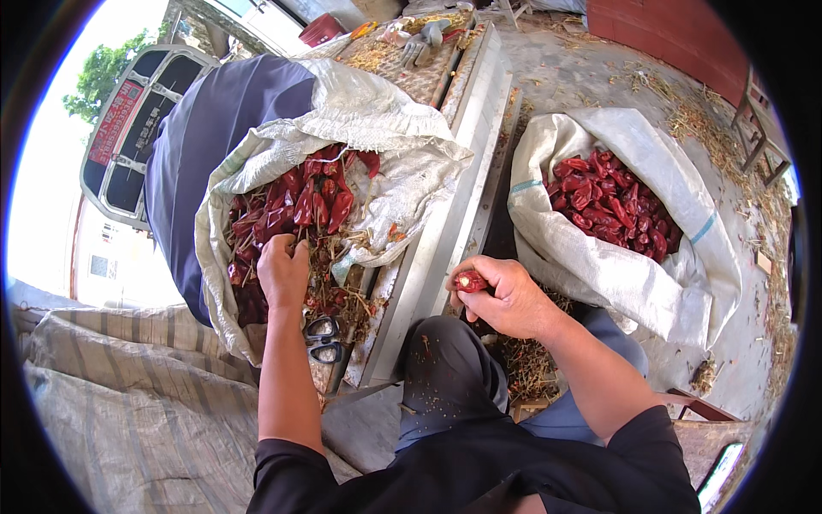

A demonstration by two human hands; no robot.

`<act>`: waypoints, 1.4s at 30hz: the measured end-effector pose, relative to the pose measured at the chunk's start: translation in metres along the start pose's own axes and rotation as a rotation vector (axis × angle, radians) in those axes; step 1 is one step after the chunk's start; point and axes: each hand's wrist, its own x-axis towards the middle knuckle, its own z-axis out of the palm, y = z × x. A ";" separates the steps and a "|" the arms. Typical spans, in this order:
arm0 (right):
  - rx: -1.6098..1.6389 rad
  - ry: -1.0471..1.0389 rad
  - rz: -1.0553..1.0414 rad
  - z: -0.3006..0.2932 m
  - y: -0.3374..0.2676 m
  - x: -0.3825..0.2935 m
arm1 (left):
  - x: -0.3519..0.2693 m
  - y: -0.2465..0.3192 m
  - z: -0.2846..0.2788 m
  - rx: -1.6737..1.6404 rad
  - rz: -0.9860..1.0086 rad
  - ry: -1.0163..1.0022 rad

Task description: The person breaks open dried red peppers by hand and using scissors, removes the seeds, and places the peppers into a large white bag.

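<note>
A white woven sack point(411, 122) lies open on its side at the left, with dried red chili peppers point(282, 205) on stems spilling from its mouth. My left hand point(282, 266) is at these peppers, thumb and forefinger pinched together on a thin chili stem point(304, 235). My right hand point(501, 292) is curled around a single red chili pepper point(470, 281), its pale cut end facing up. Beyond that hand stands a second white woven sack point(668, 289), its rim rolled open and its inside holding loose red peppers point(610, 199).
Black-handled scissors point(324, 339) rest on the low platform point(385, 70) among stem scraps. Grey work gloves point(420, 46) lie at its far end. A wooden stool point(761, 132) stands at right, a phone point(720, 472) lies at lower right, and a parked vehicle point(138, 128) is upper left.
</note>
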 end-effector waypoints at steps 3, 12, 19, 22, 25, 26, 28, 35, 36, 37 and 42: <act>-0.002 -0.002 -0.013 0.002 0.003 0.003 | 0.007 -0.005 -0.002 -0.039 0.067 0.015; -0.495 0.185 -0.492 0.011 0.004 0.003 | -0.073 0.075 -0.079 -0.462 0.170 -0.259; -0.846 0.060 -0.553 0.020 0.008 -0.003 | -0.121 0.112 -0.080 -0.586 0.319 -0.545; -0.704 -0.010 -0.465 0.013 0.008 -0.006 | -0.120 0.116 -0.077 -0.707 0.273 -0.565; -0.630 -0.035 -0.508 0.011 0.003 -0.006 | -0.125 0.122 -0.070 -0.835 0.237 -0.530; -0.603 -0.060 -0.500 0.013 0.003 -0.005 | -0.129 0.116 -0.059 -0.829 0.295 -0.470; -0.537 -0.119 -0.427 0.014 0.007 -0.004 | -0.132 0.117 -0.051 -0.858 0.310 -0.430; -0.344 -0.283 -0.175 0.018 0.005 -0.006 | -0.135 0.132 -0.049 -1.010 0.324 -0.395; -0.332 -0.267 -0.211 0.020 0.004 -0.006 | -0.141 0.133 -0.045 -1.190 0.175 -0.412; -0.312 -0.248 -0.267 0.023 0.004 -0.007 | -0.147 0.135 -0.041 -1.366 0.019 -0.425; -0.178 -0.146 -0.505 0.031 0.005 -0.014 | -0.142 0.145 -0.033 -1.988 -0.694 -0.390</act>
